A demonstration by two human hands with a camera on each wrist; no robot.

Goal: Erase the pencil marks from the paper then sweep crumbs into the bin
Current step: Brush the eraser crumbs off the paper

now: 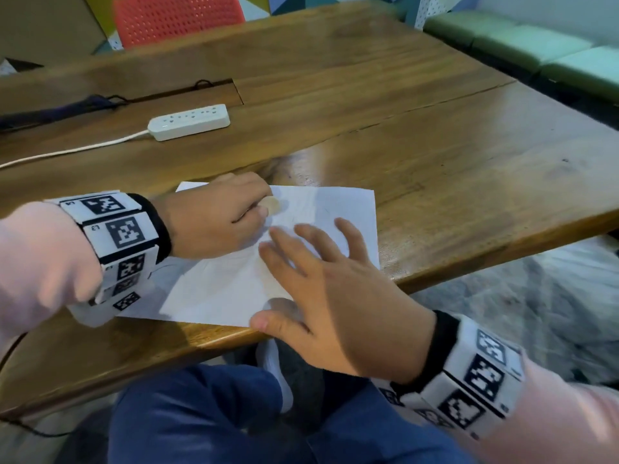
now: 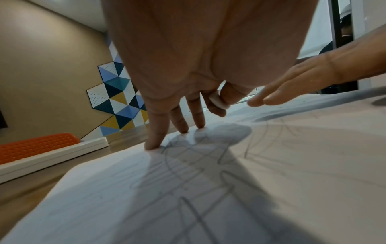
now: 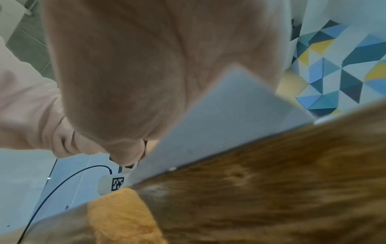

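A white sheet of paper (image 1: 227, 289) lies near the front edge of the wooden table (image 1: 435, 155). Grey pencil marks (image 2: 183, 166) cross it in the left wrist view. My left hand (image 1: 262, 209) pinches a small pale eraser (image 1: 272, 205) between thumb and forefinger at the sheet's far left part, while its other fingers (image 2: 155, 140) rest on the paper. The eraser (image 2: 218, 100) sits just above the sheet. My right hand (image 1: 301, 272) lies flat on the paper's near right part with fingers spread. In the right wrist view its palm (image 3: 135, 66) covers the sheet (image 3: 219, 118).
A white power strip (image 1: 189, 122) with its cable lies on the table behind the paper. A red chair (image 1: 177, 18) stands at the far side and green benches (image 1: 536, 45) to the right. My lap in blue trousers (image 1: 207, 420) is under the table edge. No bin shows.
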